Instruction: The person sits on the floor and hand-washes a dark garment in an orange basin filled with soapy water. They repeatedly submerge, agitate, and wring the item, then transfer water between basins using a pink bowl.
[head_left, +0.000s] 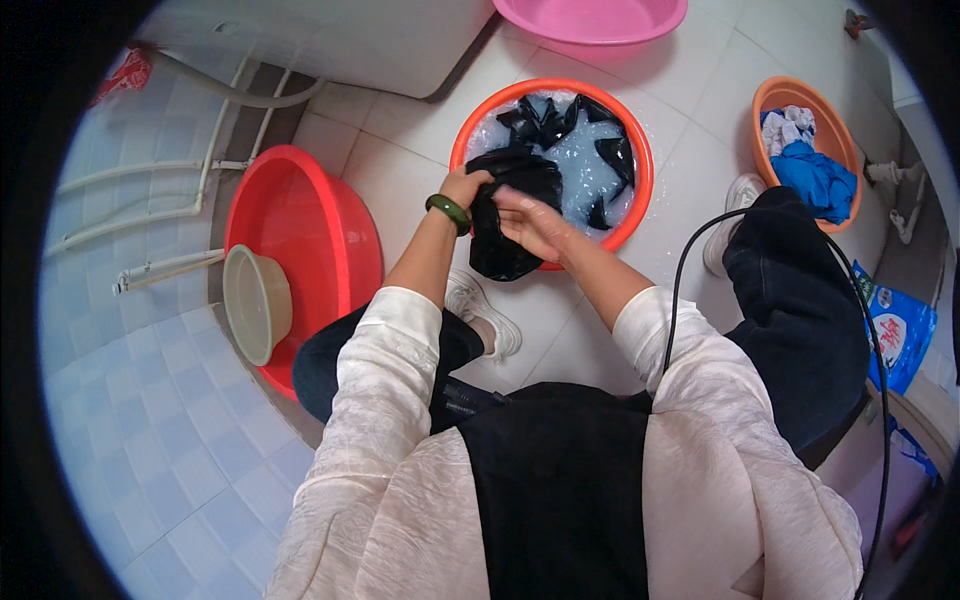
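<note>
A soaked black garment (510, 251) hangs over the near rim of an orange-red basin (643, 176) on the floor in front of me. My left hand (466, 186), with a dark green bangle (448, 213) at the wrist, grips the cloth at its left side. My right hand (534, 225) lies against the same garment, palm turned up and fingers apart, slightly blurred; its palm looks bare. Cloudy, sudsy water (585, 169) fills the basin. More wet black fabric (551, 124) pokes out of the water, its lower parts hidden.
Left stands a big red tub (315, 225) with a small beige basin (257, 304) leaning in it. A pink basin (592, 22) is beyond. To the right are an orange basin (765, 139) of blue and white clothes and a blue packet (904, 330). A black cable (679, 285) crosses my right side.
</note>
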